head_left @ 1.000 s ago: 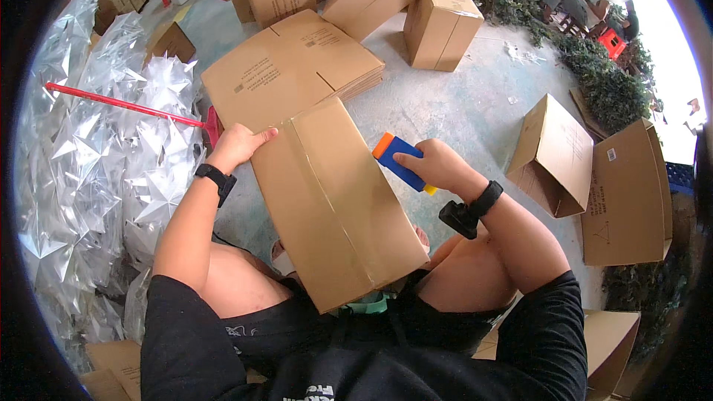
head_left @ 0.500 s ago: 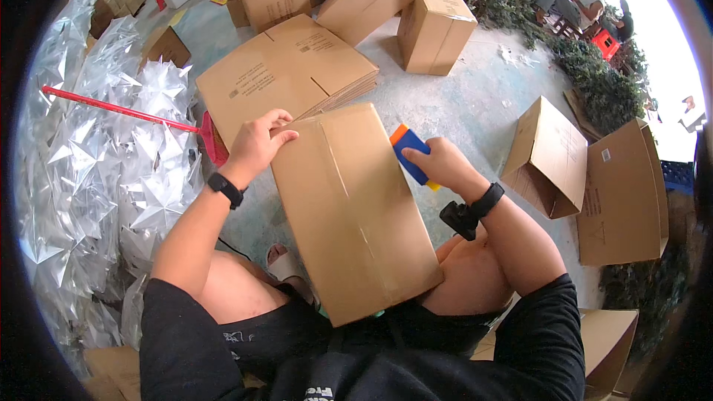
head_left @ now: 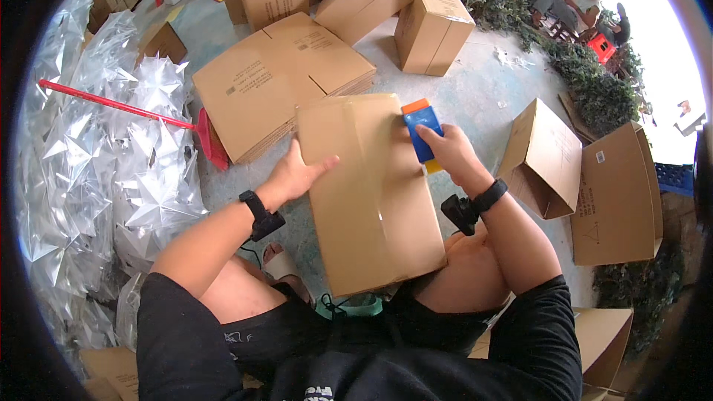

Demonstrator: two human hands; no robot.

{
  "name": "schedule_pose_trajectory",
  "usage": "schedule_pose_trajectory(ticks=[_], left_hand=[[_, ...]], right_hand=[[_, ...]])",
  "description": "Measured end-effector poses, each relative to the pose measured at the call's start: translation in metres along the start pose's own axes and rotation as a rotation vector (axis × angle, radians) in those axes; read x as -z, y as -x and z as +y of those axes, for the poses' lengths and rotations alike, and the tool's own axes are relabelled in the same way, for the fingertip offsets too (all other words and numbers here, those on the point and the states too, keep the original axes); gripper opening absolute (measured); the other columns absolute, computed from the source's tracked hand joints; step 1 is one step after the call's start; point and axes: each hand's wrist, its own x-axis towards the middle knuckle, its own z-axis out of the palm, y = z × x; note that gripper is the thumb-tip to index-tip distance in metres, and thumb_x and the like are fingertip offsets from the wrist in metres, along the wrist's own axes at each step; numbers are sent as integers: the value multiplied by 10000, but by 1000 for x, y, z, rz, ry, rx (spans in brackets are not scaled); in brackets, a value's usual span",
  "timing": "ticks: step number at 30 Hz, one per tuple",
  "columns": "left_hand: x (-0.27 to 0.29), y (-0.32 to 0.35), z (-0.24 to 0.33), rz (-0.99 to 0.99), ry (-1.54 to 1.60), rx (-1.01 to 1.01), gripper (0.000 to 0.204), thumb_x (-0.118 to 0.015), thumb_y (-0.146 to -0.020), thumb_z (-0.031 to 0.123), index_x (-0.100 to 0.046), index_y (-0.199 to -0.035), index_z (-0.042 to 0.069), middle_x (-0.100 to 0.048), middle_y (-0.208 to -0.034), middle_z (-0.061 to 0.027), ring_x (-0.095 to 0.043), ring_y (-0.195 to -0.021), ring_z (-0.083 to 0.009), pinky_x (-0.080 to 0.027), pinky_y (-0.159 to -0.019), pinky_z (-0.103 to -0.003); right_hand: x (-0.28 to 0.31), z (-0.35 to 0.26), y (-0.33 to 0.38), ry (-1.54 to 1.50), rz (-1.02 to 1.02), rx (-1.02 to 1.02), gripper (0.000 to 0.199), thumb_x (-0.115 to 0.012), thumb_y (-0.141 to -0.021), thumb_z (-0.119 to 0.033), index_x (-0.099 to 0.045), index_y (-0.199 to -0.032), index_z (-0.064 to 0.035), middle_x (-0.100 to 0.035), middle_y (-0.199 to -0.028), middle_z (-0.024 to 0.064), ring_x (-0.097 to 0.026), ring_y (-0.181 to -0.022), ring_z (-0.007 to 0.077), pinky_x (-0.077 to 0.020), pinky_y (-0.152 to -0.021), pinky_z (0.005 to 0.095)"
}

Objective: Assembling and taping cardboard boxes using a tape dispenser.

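Observation:
A closed cardboard box (head_left: 371, 208) stands tilted between my knees, with clear tape along its middle seam. My left hand (head_left: 297, 171) grips its left edge, thumb on the top face and fingers down the side, partly hidden. At the box's upper right edge, my right hand (head_left: 451, 152) is closed around a blue tape dispenser (head_left: 422, 130) with an orange end and a yellow lower part. Whether the dispenser touches the box, I cannot tell.
Flat cartons (head_left: 275, 67) are stacked beyond the box, with closed boxes (head_left: 433, 28) behind. Open cartons (head_left: 546, 156) stand at right. Silvery star decorations (head_left: 148, 178) in plastic fill the left, beside a red dustpan (head_left: 212, 141). Greenery (head_left: 594, 89) and a seated person are at far right.
The box has shifted right and turned more upright. My left hand has slid from its far left corner down its left edge. My right hand has raised the tape dispenser slightly.

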Motion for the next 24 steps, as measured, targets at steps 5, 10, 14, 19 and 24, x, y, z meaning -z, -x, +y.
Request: schedule_pose_trajectory(ticks=[5,10,14,19,24], left_hand=[[-3,6,4,-174,-83,-472,778,-655,-944,299,-225,-1520,0,-451,-1453,-265,-533,-1286,-339,-455,-1040,-370],[-27,37,43,-252,-751,-912,978,-726,-796,541,-305,-1503,13,-187,-1581,-280,-215,-1452,-464,-277,-1104,-648],[-51,89,73,-335,-954,-650,1132,-758,-684,640,-290,-1513,27,-149,-1591,-267,-127,-1452,-515,-220,-1075,-724],[-58,94,70,-432,-1120,-728,1035,-803,-701,446,-258,-1552,225,-179,-1598,-229,-141,-1456,-510,-224,-1095,-704],[-35,54,33,-402,-1032,-963,865,-701,-807,178,-279,-1542,351,-198,-1617,-152,-152,-1484,-443,-224,-1128,-659]], right_hand=[[9,7,-9,-246,142,89,452,-648,-920,-361,-649,-957,89,-673,-796,106,-651,-683,168,-515,-599,320],[9,-10,-1,-602,125,212,341,-618,-964,-285,-657,-984,53,-671,-816,40,-619,-675,92,-507,-603,264],[11,-9,6,-506,134,218,351,-617,-966,-288,-670,-989,58,-679,-802,36,-610,-660,75,-504,-607,252],[8,-11,10,-527,115,206,354,-619,-964,-288,-667,-976,62,-674,-798,31,-608,-659,70,-502,-607,250],[10,-11,15,-431,88,218,383,-616,-968,-323,-677,-998,54,-665,-789,20,-602,-656,70,-496,-604,252]])
